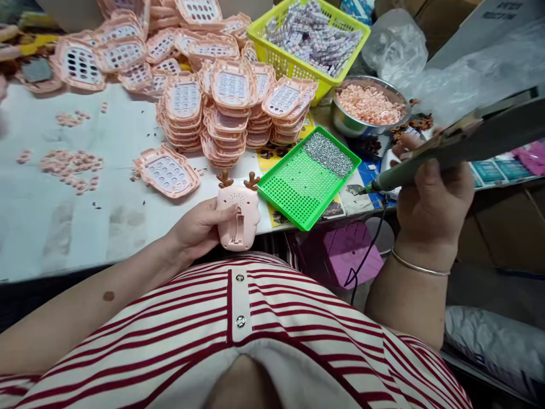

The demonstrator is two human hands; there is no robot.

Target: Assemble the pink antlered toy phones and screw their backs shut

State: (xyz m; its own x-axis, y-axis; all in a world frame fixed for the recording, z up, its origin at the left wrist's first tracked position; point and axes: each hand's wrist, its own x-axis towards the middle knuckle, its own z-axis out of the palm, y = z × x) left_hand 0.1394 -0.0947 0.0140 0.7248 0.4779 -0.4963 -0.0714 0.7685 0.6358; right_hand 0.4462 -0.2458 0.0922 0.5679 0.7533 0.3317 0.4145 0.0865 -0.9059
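Observation:
My left hand (202,227) grips a pale pink plastic case (251,213) with two brown antlers on top. Its back faces up, with an open battery slot, and my thumb lies across it. On the right, my right hand (438,199) is wrapped round a long grey-green electric screwdriver (409,173), its tip pointing left over the table edge. A green tray (293,196) lies between the hands, with a heap of small silvery screws (328,153) at its far right end.
Stacks of pink shells (183,113) stand behind the case; one shell (168,173) lies nearer. Small pink pieces (70,165) are scattered left. A yellow basket (293,67) and a metal bowl (347,122) stand at the back. A cable (368,250) hangs below the screwdriver.

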